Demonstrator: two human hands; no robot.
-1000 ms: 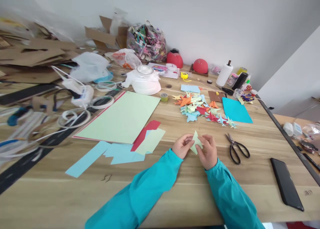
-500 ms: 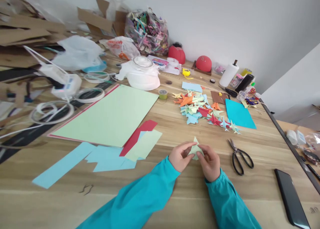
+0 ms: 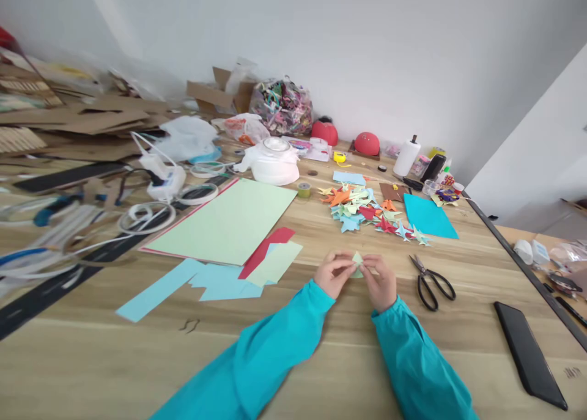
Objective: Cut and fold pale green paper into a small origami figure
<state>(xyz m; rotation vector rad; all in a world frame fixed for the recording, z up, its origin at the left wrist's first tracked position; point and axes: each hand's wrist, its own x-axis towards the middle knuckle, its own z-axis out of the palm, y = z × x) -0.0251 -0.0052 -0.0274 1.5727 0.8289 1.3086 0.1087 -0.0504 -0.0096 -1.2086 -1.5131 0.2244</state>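
Shifted so less shows, the green paper (image 3: 357, 258) is pinched between my left hand (image 3: 332, 276) and right hand (image 3: 381, 282), maybe half folded; the bright heap (image 3: 351, 210) looks done, the blue strip (image 3: 159, 290) unfolded.

Tbl (image 3: 339, 371) looks like wood, streaky grain, smooth w/ a faint satin sheen. Folded pale green piece (image 3: 357, 258) = matt paper; same for the blue strip (image 3: 158, 290) & the pile of folded figures (image 3: 351, 211). Big green sheet (image 3: 224, 224): smooth, matt, paper or thin card, can't tell from here. Scissors (image 3: 426, 280): metal blades, smooth blk handles, prob. plastic-coated. Phone-like slab (image 3: 527, 350): blk, smooth, slight gloss. Turquoise sleeves (image 3: 279, 340): thin cloth, wrinkled, soft sheen. Pwr adapter (image 3: 166, 184): smooth wht plastic. Bag of bits (image 3: 282, 105): clear, shiny, crinkly plastic. Flattened boxes (image 3: 114, 119): dull brn cardboard.
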